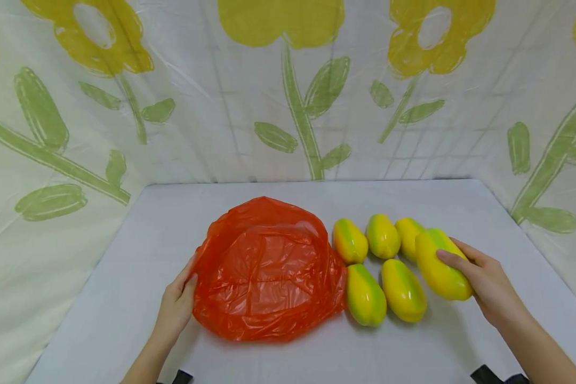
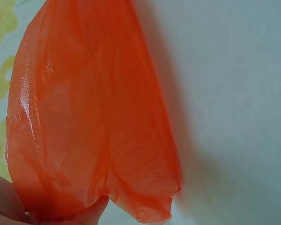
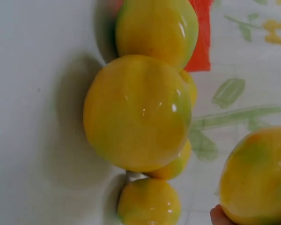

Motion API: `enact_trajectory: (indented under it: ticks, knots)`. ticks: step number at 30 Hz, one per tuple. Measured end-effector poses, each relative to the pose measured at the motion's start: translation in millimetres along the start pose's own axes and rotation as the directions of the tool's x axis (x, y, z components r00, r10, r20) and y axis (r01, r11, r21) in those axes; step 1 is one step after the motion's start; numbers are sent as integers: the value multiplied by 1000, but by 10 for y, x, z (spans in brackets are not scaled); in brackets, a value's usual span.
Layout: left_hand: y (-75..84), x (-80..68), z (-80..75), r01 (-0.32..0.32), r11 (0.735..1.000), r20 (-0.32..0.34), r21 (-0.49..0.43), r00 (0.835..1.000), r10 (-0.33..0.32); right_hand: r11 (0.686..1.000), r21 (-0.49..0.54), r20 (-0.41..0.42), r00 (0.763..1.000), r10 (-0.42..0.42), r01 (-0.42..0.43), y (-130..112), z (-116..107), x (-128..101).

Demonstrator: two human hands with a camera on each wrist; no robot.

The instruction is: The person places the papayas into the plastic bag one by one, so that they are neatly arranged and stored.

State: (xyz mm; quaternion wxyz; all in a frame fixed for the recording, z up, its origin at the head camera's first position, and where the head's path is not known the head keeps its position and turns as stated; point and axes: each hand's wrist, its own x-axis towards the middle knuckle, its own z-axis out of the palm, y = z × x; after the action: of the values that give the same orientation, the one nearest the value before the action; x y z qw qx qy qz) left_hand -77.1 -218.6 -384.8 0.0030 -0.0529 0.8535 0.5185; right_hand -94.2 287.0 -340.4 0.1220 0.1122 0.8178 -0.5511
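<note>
A red plastic bag (image 1: pixel 269 272) stands with its wide mouth turned up, its crinkled inside showing in the head view. My left hand (image 1: pixel 177 298) pinches the left side of its rim, thumb near the opening; the left wrist view shows the bag's outer wall (image 2: pixel 93 117) hanging above the fingers (image 2: pixel 91 213). At the right, my right hand (image 1: pixel 489 280) grips a glossy yellow-and-green papaya (image 1: pixel 441 266), raised over the table. That held papaya (image 3: pixel 257 178) fills the lower right corner of the right wrist view, with a fingertip (image 3: pixel 219 216) below it.
Several more papayas lie in two rows right of the bag, among them a front one (image 1: pixel 404 290) and a back one (image 1: pixel 383 236); the nearest front-left papaya (image 1: pixel 366 296) is close against the bag. A white table (image 1: pixel 317 362) carries everything. Behind hangs a flower-printed curtain (image 1: pixel 197 106).
</note>
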Motion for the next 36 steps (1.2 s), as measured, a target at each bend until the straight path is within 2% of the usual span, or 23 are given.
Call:
enact_trajectory:
  ticks: [8, 18, 25, 31, 36]
  knots:
    - [0, 5, -6, -2, 1000, -16, 12, 1000, 2, 999, 13, 42, 999, -32, 31, -139, 227, 42]
    - [11, -17, 1, 7, 1000, -15, 4, 1000, -7, 994, 109, 66, 997, -32, 25, -295, 539, 86]
    - [14, -18, 11, -20, 1000, -28, -1, 999, 20, 983, 184, 90, 996, -23, 6, -462, 780, 107]
    - [18, -18, 16, -14, 1000, -28, 8, 999, 14, 979, 200, 108, 993, -54, 32, -637, 1001, 147]
    - [5, -28, 28, -48, 999, -43, 16, 998, 49, 966, 255, 126, 989, -75, 41, -743, 1169, 196]
